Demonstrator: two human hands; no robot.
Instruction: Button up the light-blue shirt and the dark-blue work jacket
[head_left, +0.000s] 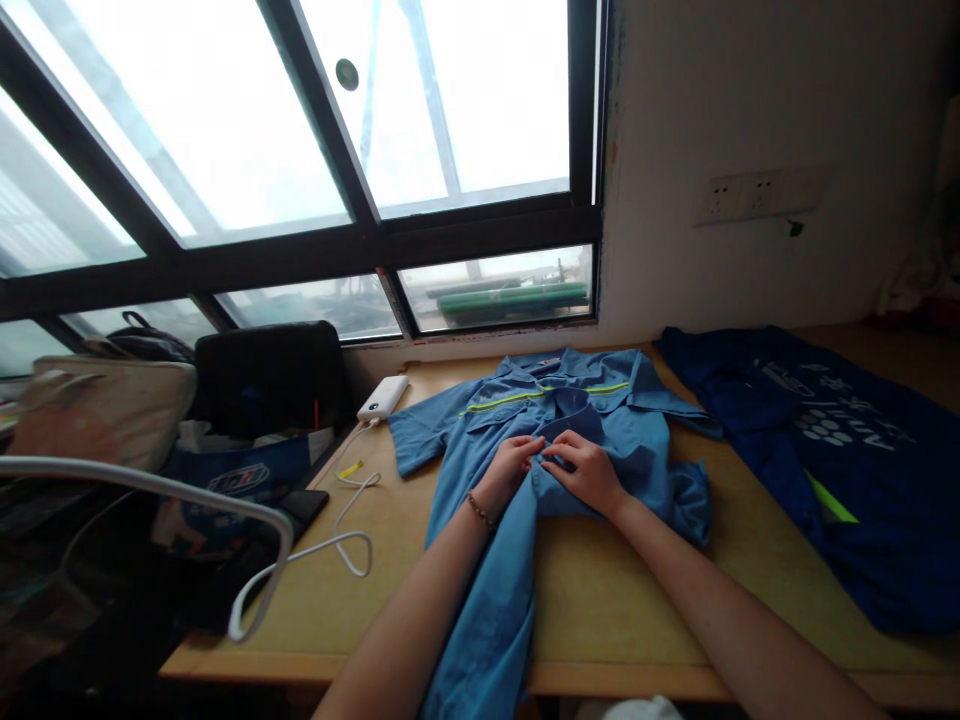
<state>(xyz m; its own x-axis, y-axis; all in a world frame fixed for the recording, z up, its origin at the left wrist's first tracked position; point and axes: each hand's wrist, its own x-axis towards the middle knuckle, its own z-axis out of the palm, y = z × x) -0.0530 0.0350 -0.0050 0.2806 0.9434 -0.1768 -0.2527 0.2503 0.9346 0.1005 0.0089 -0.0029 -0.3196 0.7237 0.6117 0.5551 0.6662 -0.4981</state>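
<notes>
A light blue work shirt with a yellow-green stripe across the chest lies on the wooden table, its lower part hanging over the near edge. My left hand, with a bead bracelet on the wrist, is closed, pinching the shirt's front fabric near the middle. My right hand meets it from the right, its fingers pinched on the same fold of cloth just below the collar.
A dark blue garment with white print lies at the right. A white power bank and its white cable lie at the left of the table. Bags and a black chair stand left, under the window. A wall socket is above.
</notes>
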